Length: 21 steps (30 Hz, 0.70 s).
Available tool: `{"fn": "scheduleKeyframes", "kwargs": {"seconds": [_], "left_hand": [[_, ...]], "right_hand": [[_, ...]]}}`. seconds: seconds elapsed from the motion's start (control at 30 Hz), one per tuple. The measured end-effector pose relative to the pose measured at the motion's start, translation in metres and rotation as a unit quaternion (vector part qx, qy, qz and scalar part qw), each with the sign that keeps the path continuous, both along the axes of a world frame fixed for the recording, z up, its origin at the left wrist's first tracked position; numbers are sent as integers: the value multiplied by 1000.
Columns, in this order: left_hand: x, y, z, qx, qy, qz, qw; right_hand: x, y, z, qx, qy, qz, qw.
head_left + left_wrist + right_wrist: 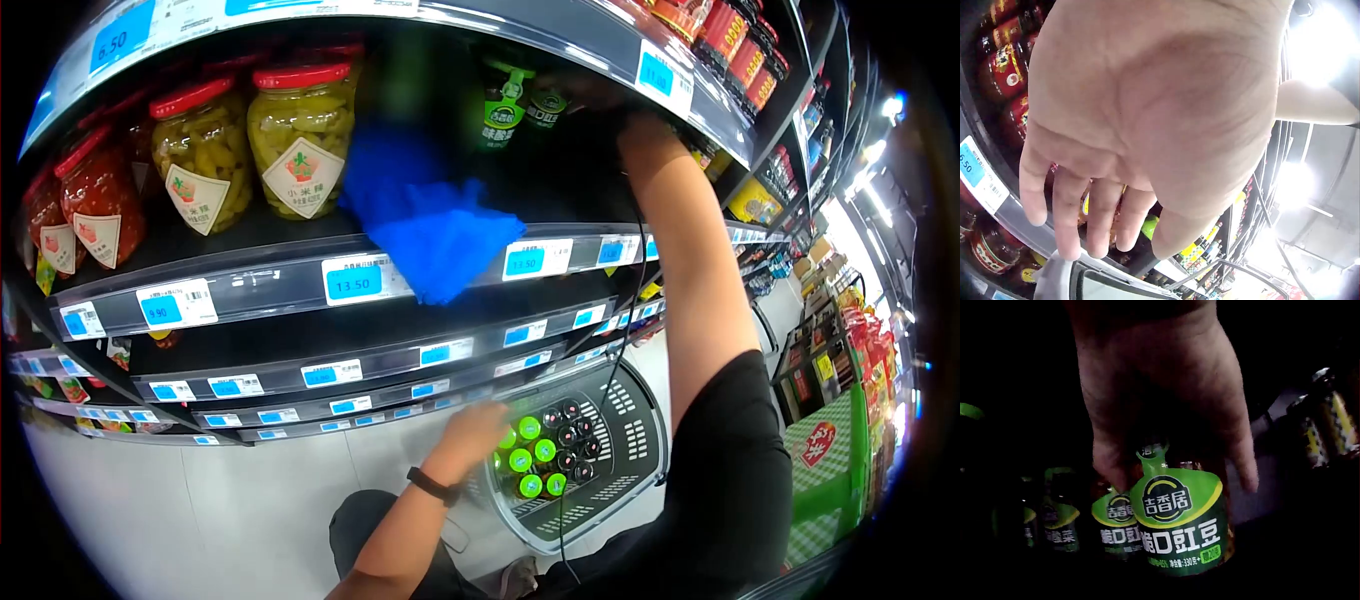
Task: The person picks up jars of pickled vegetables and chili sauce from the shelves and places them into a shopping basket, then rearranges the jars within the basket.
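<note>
My right hand [1160, 381] reaches deep into the dark shelf, its fingers around the top of a jar of pickled cowpeas [1179, 512] with a green label. The jar's lid is hidden under the palm. A second cowpea jar [1113, 515] stands just left of it. My left hand [472, 438], blurred in the head view, is over the near left side of a grey shopping basket [655, 440]. In the left wrist view its fingers are extended and hold nothing. Jars with green lids [520, 460] and jars with black lids [568, 436] stand in the basket.
A blue cloth-like thing [435, 225] hangs over the shelf edge [250, 285]. Jars of green peppers [300, 140] and red jars [100, 200] stand left on the shelf. A thin cable [622, 350] hangs beside the right arm. A green display [825, 470] stands at right.
</note>
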<state>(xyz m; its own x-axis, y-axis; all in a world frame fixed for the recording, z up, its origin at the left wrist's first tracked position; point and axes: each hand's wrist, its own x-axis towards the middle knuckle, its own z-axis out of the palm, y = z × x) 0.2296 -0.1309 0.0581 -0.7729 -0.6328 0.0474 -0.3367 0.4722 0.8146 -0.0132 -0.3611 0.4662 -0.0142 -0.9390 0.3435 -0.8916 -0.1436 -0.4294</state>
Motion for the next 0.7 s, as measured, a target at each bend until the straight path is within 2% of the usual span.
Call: {"fn": "scheduleKeyframes", "kwargs": {"seconds": [0.13,0.23,0.33,0.37,0.5,0.7], "left_hand": [[1,-13,12,24,-54,5,998],[2,-14,13,26,-27,6,999],[0,-16,12,24,-12,7,1000],[-2,-14,9,20,-4,8,1000],[-4,-11,4,12,-11,2,1000],[-5,-18,-12,-10,-19,-5,1000]], "right_hand": [[1,25,-5,12,-61,6,998],[-5,48,-20,42,-91,-15,995],[9,95,-25,-13,-154,-23,988],[4,105,-27,2,-178,-35,983],[16,162,-40,-67,-316,10,946],[10,213,-51,-83,-403,47,910]]}}
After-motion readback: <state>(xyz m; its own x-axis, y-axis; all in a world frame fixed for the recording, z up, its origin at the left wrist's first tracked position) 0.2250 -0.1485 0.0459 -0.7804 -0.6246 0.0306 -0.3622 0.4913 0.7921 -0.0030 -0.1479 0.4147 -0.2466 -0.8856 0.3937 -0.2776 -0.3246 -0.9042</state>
